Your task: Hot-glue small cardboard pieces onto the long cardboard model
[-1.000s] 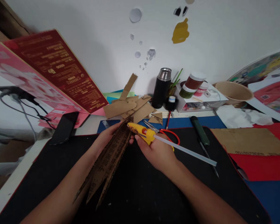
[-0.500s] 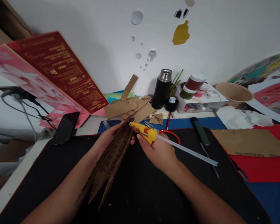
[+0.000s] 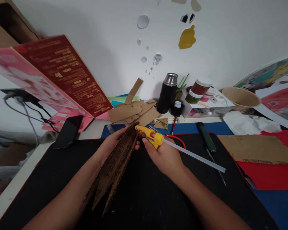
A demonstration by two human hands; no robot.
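My left hand (image 3: 116,138) is closed around the upper end of a brown cardboard piece (image 3: 112,166). This cardboard is layered, printed with dark characters, and runs down to pointed tips toward me. A yellow hot glue gun (image 3: 150,135) is in the grip of my right hand (image 3: 166,156). Its nozzle is at the top edge of the cardboard, near my left fingertips; whether it touches, I cannot tell. Out of the gun's back sticks a long translucent glue stick (image 3: 196,156). Both hands are above the black mat (image 3: 153,198).
Behind the hands lie cardboard scraps (image 3: 124,112) and red-handled scissors (image 3: 179,145). A black flask (image 3: 167,92) and an ink bottle (image 3: 177,108) stand by the wall. Left are a phone (image 3: 68,131) and an upright red-pink board (image 3: 60,73). Right are a green-handled tool (image 3: 206,136) and flat cardboard (image 3: 256,148).
The whole view has shifted slightly, so everything appears a little lower and to the right. Both hands keep their holds, with the nozzle still at the cardboard's upper end.
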